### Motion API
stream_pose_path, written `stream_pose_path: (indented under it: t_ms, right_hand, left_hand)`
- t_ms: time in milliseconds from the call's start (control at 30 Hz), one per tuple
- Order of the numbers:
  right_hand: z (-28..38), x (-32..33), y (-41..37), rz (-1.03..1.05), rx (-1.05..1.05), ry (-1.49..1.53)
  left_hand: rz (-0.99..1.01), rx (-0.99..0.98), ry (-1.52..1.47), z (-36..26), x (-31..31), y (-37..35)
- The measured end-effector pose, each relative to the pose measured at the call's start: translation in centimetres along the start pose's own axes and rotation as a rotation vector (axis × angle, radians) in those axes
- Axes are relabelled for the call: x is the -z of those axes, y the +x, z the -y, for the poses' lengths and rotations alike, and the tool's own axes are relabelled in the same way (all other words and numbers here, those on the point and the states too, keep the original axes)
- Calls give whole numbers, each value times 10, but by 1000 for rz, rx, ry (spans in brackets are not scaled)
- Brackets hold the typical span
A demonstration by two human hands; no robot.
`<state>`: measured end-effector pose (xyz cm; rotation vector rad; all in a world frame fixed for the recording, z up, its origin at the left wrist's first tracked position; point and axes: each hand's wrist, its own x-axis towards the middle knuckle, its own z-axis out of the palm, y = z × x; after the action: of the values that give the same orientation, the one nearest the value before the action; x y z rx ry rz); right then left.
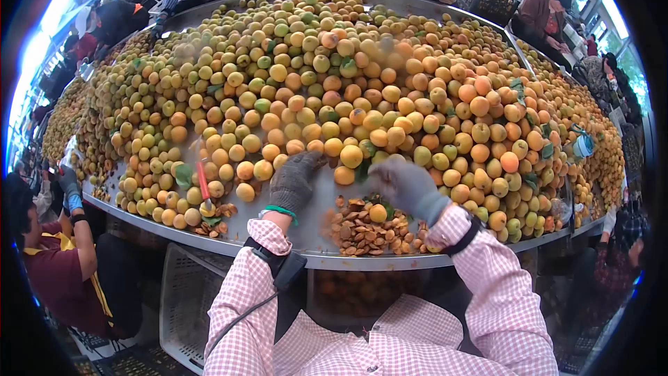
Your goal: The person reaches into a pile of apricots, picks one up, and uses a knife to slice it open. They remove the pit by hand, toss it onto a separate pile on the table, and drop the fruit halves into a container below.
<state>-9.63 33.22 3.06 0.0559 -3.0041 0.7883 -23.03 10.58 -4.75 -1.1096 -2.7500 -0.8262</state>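
Observation:
My left hand (pixel 295 182), in a dark grey knit glove with a green band at the wrist, reaches to the near edge of the heaped apricots (pixel 390 94). Its fingers stretch forward beside a yellow apricot (pixel 315 146), and nothing shows held in them. My right hand (pixel 407 186), in a lighter grey glove, is above the bare strip of metal table, its fingers smeared by motion. Just below it lies a pile of brown apricot pits (pixel 365 228), with one whole apricot (pixel 378 213) on top. Left of my left hand, a red-handled knife (pixel 202 179) leans among apricots.
The metal table's raised rim (pixel 334 262) runs along my front. A small pile of pits and scraps (pixel 217 221) lies near the knife. A blue cup (pixel 583 145) stands at right. Co-workers (pixel 76 251) sit around the table. A white crate (pixel 188 306) stands below at left.

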Motion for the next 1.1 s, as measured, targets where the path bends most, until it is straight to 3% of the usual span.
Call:
stream_pose_path:
  t_ms: [33, 100, 233, 300, 367, 400, 433, 467, 500, 567, 600, 733, 800, 900, 1033, 1100]
  right_hand:
    - [0, -3, -15, 97, 29, -13]
    - [-2, -18, -39, 132, 134, -81]
    - [14, -19, -39, 350, -40, -246]
    - [10, -6, -35, 260, -73, -161]
    - [-5, 10, -34, -44, -120, -120]
    - [-9, 13, -38, -51, -124, -122]
    - [-12, 15, -41, -210, -153, -271]
    - [-13, 16, -41, -366, -176, -420]
    - [-11, 16, -44, -364, -174, -421]
    - [-5, 16, -55, 149, -313, -445]
    - [0, 16, -62, 150, -315, -447]
    - [22, 11, -72, 573, -441, -202]
    - [11, -9, -76, 501, -407, -191]
    - [8, -27, -78, 384, -363, -142]
    - [20, -29, -66, 539, -524, 5]
    - [19, -42, -64, 481, -458, 15]
  left_hand:
    - [7, -116, 85, -1, -3, 1]
    - [57, -93, 126, -8, -3, 1]
    - [117, -84, 157, -18, 0, 2]
    - [112, -148, 88, -22, -3, -15]
    - [109, -221, 12, -33, -3, -31]
    - [235, -160, -237, -41, 1, -36]
    - [358, -92, -486, -50, 9, -39]
    - [390, 14, -464, -67, 26, -34]
    - [389, 15, -466, -64, 25, -31]
    - [45, -190, -350, -53, 18, -27]
    - [32, -178, -305, -47, 12, -23]
    - [2, -137, -198, -57, 5, -20]
    - [234, -81, -55, -65, 0, -28]
    - [180, -24, -188, -78, -2, -48]
    - [222, 131, -247, -101, 5, -51]
    - [364, 260, -493, -106, 7, -50]
